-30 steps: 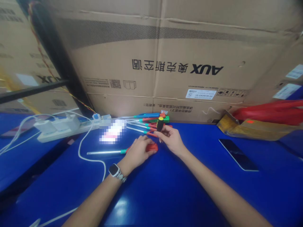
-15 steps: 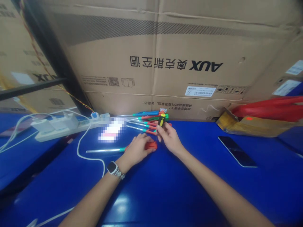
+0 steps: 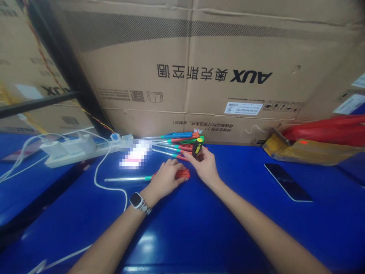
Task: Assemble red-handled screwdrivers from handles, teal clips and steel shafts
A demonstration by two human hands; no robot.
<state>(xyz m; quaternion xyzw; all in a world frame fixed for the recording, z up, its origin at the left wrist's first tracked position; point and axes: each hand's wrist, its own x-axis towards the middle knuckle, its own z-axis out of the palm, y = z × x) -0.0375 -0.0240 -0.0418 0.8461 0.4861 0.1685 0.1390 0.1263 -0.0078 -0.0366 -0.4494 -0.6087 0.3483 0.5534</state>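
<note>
My left hand (image 3: 165,179), with a watch on its wrist, lies closed over the red handle of a long screwdriver (image 3: 125,178) that rests flat on the blue table (image 3: 199,228), its metal shaft pointing left. My right hand (image 3: 203,164) pinches a short black and yellow screwdriver (image 3: 197,147) and holds it nearly upright just above the red handle. Right behind both hands lies a bundle of several screwdrivers (image 3: 176,141) with red, green and blue handles.
A large cardboard box (image 3: 199,72) stands along the back of the table. A white power strip (image 3: 71,150) with chargers and a white cable (image 3: 108,182) lies at the left. A dark phone (image 3: 287,182) lies at the right, with red and yellow packaging (image 3: 313,144) behind it.
My right hand has tilted the short black and yellow screwdriver and shifted it slightly right. My left hand has stayed on the red handle.
</note>
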